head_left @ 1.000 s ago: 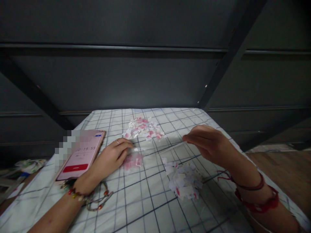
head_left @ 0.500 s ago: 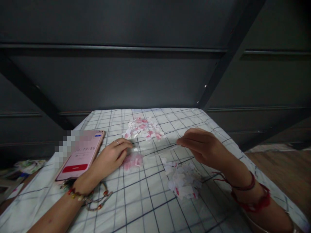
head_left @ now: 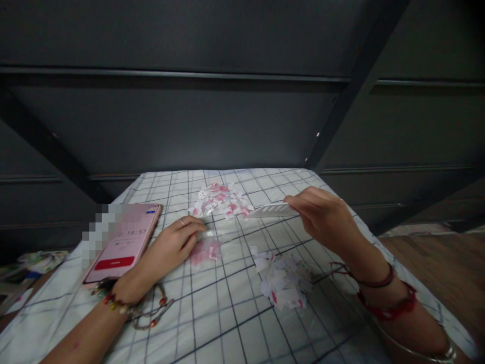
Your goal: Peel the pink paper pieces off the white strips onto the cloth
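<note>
While the left hand (head_left: 176, 245) lies low over the near-left area, the right hand (head_left: 322, 215) is raised above the counter (head_left: 223, 323), which is covered in white cloth with dark checks.

Right hand: grip together, clamped on the near end of a white strip (head_left: 273, 210), flat, with slanted markings along its face. Strip held roughly level, its far end pointing left to the edge of the far pile; whether it touches the scraps cannot be told.

Left hand: fingers curled, at the upper-left edge of a clear packet (head_left: 205, 254) with pink contents; cannot tell whether the grip is pinched on it or merely resting. One ring (head_left: 182, 221); beaded bracelet (head_left: 125, 307) at the wrist.

Far pile (head_left: 222, 200): small scraps, white and pink, loosely spread, beyond both hands.

Near heap (head_left: 286, 283): white scraps with some red marks, below and left of the right wrist.

Phone (head_left: 125, 247): pink, face up, left of the left hand; screen partly pixelated, digits ending 19:57.

Red bracelet (head_left: 394, 309): right forearm.

Backdrop: dark panelled wall (head_left: 200, 126).
</note>
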Available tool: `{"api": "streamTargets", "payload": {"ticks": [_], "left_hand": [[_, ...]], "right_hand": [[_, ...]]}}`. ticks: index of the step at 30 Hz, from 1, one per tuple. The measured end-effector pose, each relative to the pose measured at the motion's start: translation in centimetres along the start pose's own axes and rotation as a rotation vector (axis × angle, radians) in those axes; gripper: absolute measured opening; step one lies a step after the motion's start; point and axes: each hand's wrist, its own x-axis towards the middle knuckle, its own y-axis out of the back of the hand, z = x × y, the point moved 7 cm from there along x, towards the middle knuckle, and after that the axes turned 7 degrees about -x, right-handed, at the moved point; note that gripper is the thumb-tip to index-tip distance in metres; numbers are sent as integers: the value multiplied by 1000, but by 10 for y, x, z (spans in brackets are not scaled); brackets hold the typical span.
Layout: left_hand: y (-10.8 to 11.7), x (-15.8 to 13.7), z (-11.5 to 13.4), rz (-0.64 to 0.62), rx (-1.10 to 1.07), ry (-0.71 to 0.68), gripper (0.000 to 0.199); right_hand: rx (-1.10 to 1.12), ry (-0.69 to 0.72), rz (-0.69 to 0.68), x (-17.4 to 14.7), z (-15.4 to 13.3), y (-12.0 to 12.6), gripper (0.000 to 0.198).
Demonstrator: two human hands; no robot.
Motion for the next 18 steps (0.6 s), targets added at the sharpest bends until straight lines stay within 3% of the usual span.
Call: {"api": "streamTargets", "payload": {"ticks": [8,13,18], "left_hand": [[-1,-1,0,1,1,-9,34],[-1,-1,-1,10,4,-23,34],[-1,-1,-3,3,-2,5,34]], "right_hand": [[4,35,34,2,-7,3,27],[53,71,-16,1,-6,3,28],[115,21,-57,-3,7,5,24]]}}
